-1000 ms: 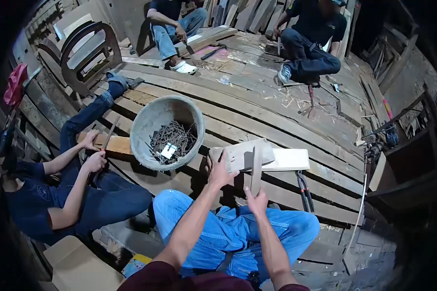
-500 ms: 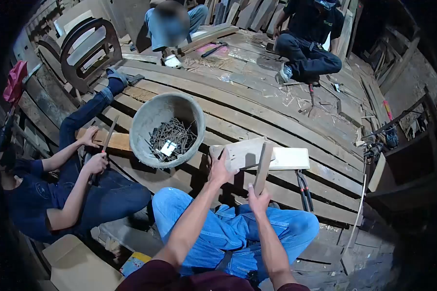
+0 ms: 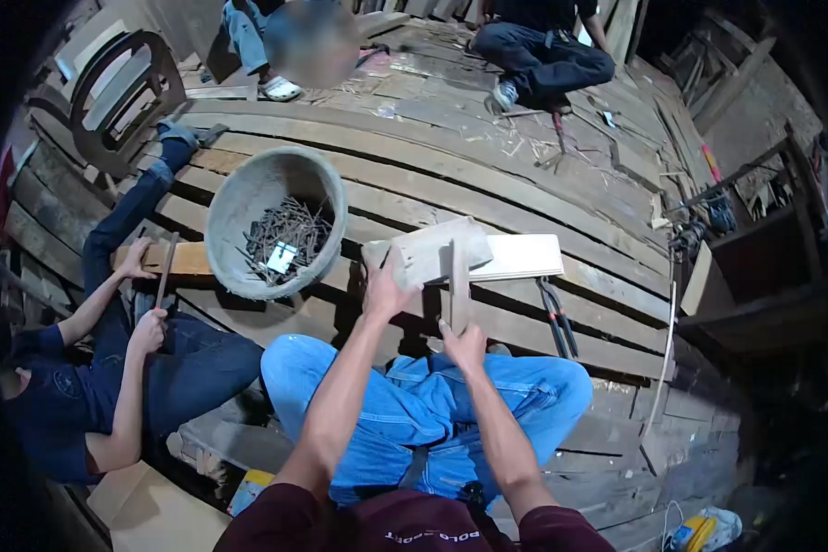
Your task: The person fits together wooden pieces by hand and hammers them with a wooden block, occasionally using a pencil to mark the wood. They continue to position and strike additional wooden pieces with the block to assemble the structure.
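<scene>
My left hand (image 3: 388, 287) is closed around the left end of a short pale wooden board (image 3: 425, 252), which rests tilted over the slatted planks. A narrow flat wooden strip (image 3: 459, 281) is gripped at its lower end by my right hand (image 3: 465, 344). Its upper part lies across the board's right end. Partly behind the board is a whiter flat piece (image 3: 527, 257). Pincers with dark handles (image 3: 557, 317) lie just right of my right hand. Left of the board stands a grey bucket (image 3: 221, 225) holding many thin brown pieces, perhaps nails, and a small white object (image 3: 281, 258).
On the left, a seated person (image 3: 170, 377) holds a long flat tool (image 3: 167, 270) over a wooden block (image 3: 191, 259). Two more people sit at the back. A curved wooden frame (image 3: 147, 101) stands at upper left, a cardboard box (image 3: 161, 515) at lower left.
My head view has shifted, so most things sit further left. The strip has swung more upright against the board. The person on the left has moved the long tool.
</scene>
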Action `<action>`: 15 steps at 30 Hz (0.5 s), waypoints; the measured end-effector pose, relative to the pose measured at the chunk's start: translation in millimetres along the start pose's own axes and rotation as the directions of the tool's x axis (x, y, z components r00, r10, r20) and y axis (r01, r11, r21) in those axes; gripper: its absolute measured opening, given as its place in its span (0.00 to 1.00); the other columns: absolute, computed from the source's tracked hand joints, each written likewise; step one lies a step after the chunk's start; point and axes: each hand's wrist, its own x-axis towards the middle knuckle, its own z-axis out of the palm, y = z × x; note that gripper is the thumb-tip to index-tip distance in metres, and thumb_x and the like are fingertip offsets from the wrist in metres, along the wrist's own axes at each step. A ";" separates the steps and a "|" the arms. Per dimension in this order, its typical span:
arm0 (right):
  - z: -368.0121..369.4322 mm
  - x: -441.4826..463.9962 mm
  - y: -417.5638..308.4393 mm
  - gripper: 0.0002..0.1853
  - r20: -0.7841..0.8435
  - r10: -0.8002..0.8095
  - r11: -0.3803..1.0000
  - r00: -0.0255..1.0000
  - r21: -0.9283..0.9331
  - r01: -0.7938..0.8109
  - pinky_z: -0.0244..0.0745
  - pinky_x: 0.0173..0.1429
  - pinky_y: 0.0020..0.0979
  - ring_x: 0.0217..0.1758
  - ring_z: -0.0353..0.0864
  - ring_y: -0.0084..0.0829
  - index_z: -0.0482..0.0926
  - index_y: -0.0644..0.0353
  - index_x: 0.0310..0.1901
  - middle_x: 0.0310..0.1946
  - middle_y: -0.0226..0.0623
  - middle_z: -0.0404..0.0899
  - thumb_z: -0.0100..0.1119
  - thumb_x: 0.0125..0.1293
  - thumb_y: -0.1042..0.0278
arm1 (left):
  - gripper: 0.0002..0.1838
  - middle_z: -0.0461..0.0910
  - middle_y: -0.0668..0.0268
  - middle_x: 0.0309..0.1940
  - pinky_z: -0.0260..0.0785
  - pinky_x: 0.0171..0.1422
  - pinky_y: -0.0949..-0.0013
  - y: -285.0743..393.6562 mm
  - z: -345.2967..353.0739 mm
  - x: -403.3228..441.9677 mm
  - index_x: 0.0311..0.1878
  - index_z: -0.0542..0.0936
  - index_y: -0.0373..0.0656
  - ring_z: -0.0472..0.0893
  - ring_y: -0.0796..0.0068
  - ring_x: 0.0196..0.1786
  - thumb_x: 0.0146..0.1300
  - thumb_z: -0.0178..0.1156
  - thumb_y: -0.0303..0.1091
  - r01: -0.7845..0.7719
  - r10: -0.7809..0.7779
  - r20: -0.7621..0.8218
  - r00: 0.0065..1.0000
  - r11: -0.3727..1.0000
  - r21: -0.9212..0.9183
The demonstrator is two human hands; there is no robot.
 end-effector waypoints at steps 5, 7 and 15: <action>-24.1 -11.2 -36.4 0.29 0.046 0.067 0.997 0.997 0.042 -0.069 0.78 0.54 0.51 0.48 0.85 0.57 0.81 0.66 0.49 0.40 0.59 0.85 0.66 0.60 0.45 | 0.56 0.44 0.26 0.75 0.55 0.80 0.51 -2.9 2.4 -0.3 0.76 0.64 0.48 0.54 0.33 0.78 0.42 0.81 0.48 0.002 0.000 -0.028 1.000 0.998 0.061; -25.9 -7.2 -34.9 0.29 0.090 0.099 0.993 0.991 -0.072 -0.093 0.78 0.55 0.52 0.49 0.85 0.57 0.80 0.65 0.52 0.42 0.59 0.85 0.66 0.61 0.46 | 0.56 0.44 0.27 0.76 0.52 0.81 0.49 -3.1 2.9 1.4 0.76 0.65 0.48 0.52 0.33 0.78 0.42 0.81 0.48 -0.018 0.020 -0.041 0.999 0.999 0.050; -9.4 -5.0 -19.9 0.23 -0.117 -0.055 0.984 0.992 0.160 0.074 0.78 0.39 0.46 0.30 0.85 0.45 0.80 0.65 0.42 0.24 0.47 0.82 0.61 0.69 0.48 | 0.71 0.43 0.38 0.78 0.41 0.77 0.28 -5.8 0.8 7.9 0.80 0.49 0.52 0.45 0.39 0.81 0.34 0.84 0.52 0.063 -0.064 -0.004 0.998 0.974 0.218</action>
